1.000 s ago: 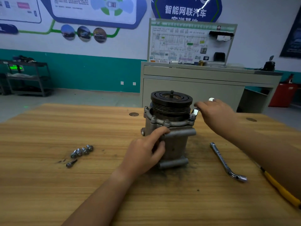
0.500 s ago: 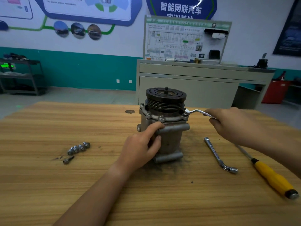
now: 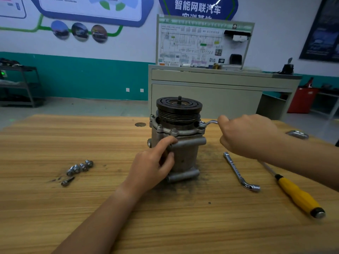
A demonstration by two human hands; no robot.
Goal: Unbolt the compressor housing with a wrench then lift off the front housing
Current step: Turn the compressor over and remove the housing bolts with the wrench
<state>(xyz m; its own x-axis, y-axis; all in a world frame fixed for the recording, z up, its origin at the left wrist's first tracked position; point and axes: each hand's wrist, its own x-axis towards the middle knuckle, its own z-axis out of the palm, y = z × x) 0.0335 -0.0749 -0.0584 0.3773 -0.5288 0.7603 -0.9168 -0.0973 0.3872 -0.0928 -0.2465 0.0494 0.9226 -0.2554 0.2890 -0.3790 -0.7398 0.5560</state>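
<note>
A grey metal compressor [image 3: 185, 158] stands upright on the wooden table [image 3: 55, 208], black pulley [image 3: 178, 107] on top. Bolts [image 3: 173, 132] sit around the front housing flange. My left hand [image 3: 154, 165] grips the compressor body at its upper side tube. My right hand [image 3: 245, 134] grips the handle of an offset wrench [image 3: 209, 123]; the wrench's head sits on a bolt at the flange's right edge.
Several loose bolts [image 3: 79, 168] lie on the table to the left. An L-shaped socket wrench [image 3: 240, 173] and a yellow-handled screwdriver [image 3: 299, 197] lie to the right. A small metal part [image 3: 297, 134] rests near the far right edge. Dark grime surrounds the compressor base.
My right hand has swung the wrench handle from beside the pulley outward toward the right, then held about there. My left hand has kept its grip on the body.
</note>
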